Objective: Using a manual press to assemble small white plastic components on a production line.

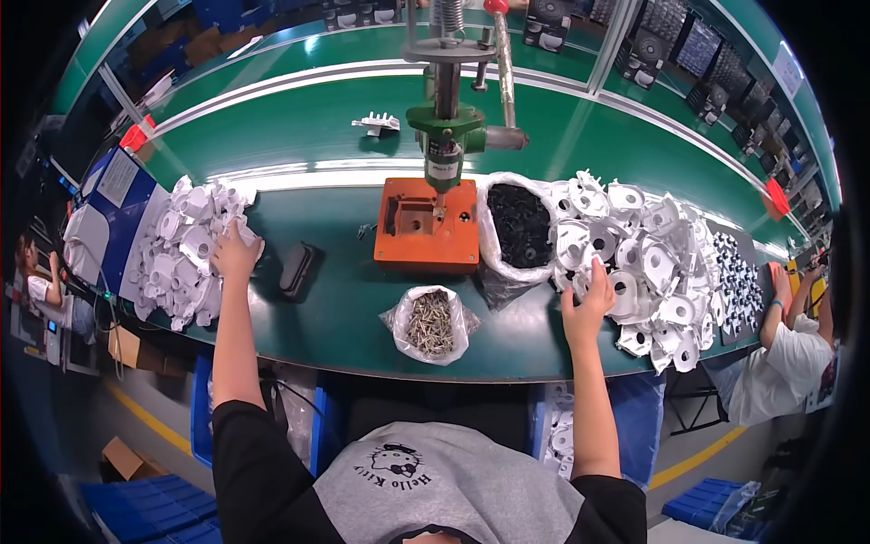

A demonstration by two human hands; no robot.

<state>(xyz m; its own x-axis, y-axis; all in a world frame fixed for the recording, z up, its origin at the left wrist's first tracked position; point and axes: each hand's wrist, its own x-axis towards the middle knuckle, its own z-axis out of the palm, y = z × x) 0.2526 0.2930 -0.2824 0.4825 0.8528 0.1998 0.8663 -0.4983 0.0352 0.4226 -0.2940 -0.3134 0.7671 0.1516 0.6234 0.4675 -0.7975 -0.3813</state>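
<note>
My left hand (236, 254) is at the right edge of a heap of white plastic parts (177, 254), with its fingers and thumb around a white plastic part (247, 236). My right hand (589, 306) reaches the left side of another heap of white plastic parts (657, 258); its thumb and fingers are apart at the parts, and I see nothing gripped in it. Between the hands stands an orange fixture block (426, 254) beneath a green press head (444, 122). A bag of black parts (518, 227) and a bag of metal screws or pins (430, 326) are beside it.
A dark oblong case (299, 270) lies right of the left heap. Behind the block runs a green conveyor (299, 136) with one white part (376, 122) on it. A tray of small dark-and-white pieces (739, 286) is at far right, near another person (784, 354). Blue bins (322, 426) are below the table edge.
</note>
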